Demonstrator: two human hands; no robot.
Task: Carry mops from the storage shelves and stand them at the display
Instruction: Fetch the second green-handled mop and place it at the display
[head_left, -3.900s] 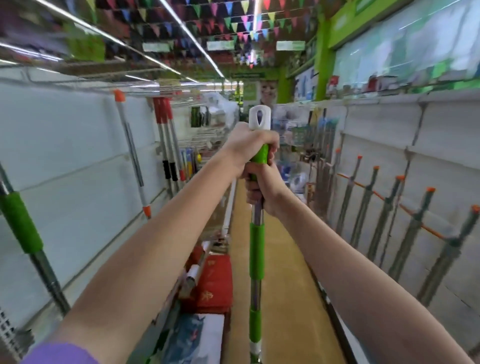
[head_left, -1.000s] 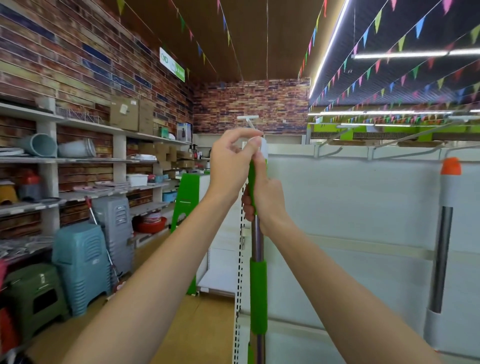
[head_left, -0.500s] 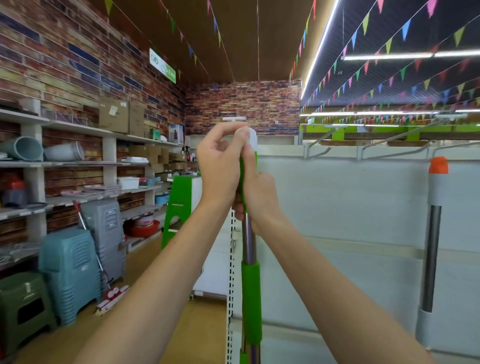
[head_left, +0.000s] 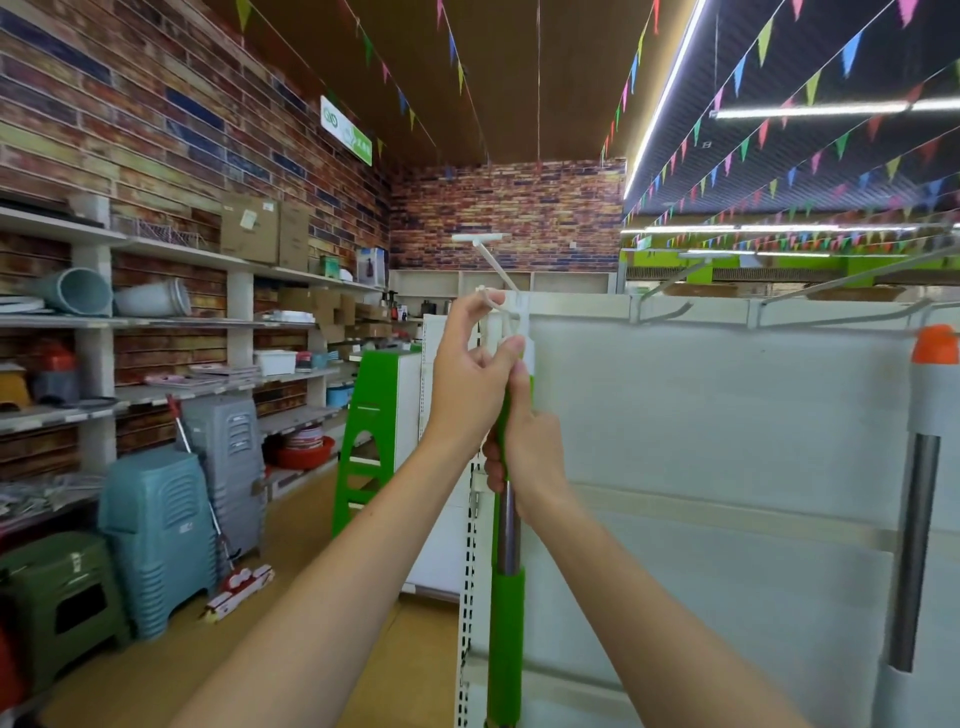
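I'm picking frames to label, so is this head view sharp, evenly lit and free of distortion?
Head view: the hands, left and right, and the green-and-steel mop handle are sharp; the ceiling light strip blows out to white glare; the white shelf panel bows from wide-angle distortion; the orange-capped grey mop handle at the frame edge looks soft.

left hand (head_left: 470, 379): raised, fingers pinching mop (head_left: 506, 597) top | right hand (head_left: 530, 447): just below, gripping handle

left hand (head_left: 470, 384): fingers opened off mop handle (head_left: 508, 525) top | now pinching white hook (head_left: 496, 283) loop
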